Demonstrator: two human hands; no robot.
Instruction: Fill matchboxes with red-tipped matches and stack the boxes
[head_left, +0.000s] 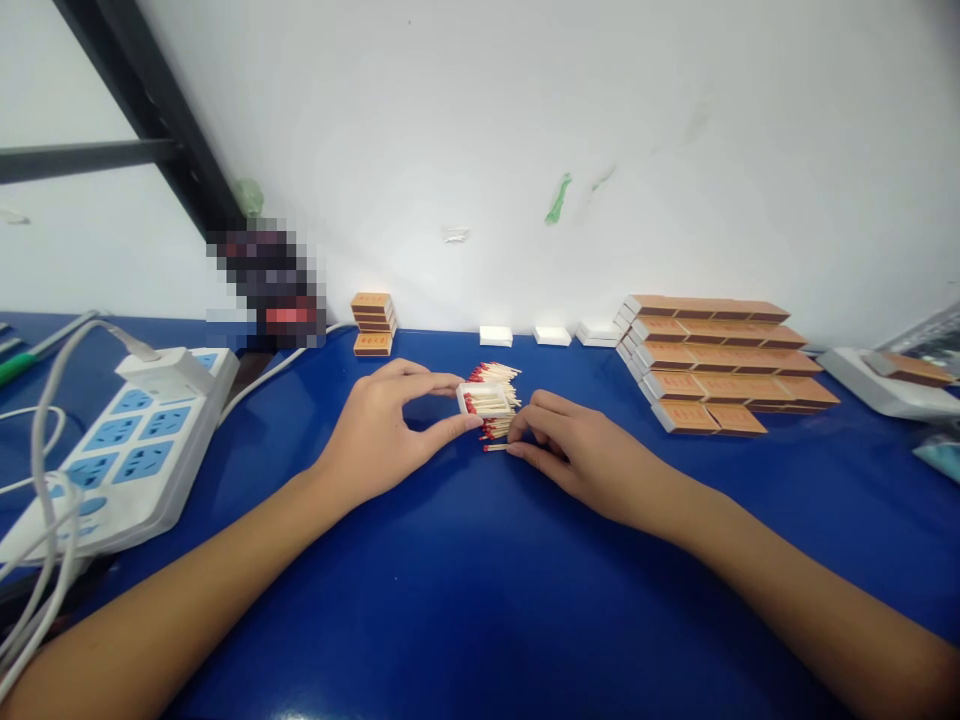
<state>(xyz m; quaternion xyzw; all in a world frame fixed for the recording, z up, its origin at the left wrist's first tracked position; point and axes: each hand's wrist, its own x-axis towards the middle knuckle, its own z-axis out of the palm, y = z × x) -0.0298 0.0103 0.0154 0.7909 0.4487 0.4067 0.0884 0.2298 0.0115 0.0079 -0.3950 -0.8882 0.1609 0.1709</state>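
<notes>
My left hand (pixel 397 420) grips the left end of a small white matchbox tray (pixel 472 389) between thumb and fingers. Red-headed matches lie in the tray, their heads to the left. More loose matches (pixel 496 372) stick out behind the tray, and others show just in front of it. Right of the tray, my right hand (pixel 562 440) is closed in a pinch on the right end of a single match (pixel 495 448), whose red head points left, close to the blue table.
Against the wall stand white trays (pixel 496 336), a small stack of matchboxes (pixel 373 325) and, at right, a large stepped stack of matchboxes (pixel 720 355). A power strip (pixel 142 450) with white cables lies at left. A white device (pixel 892 385) sits far right.
</notes>
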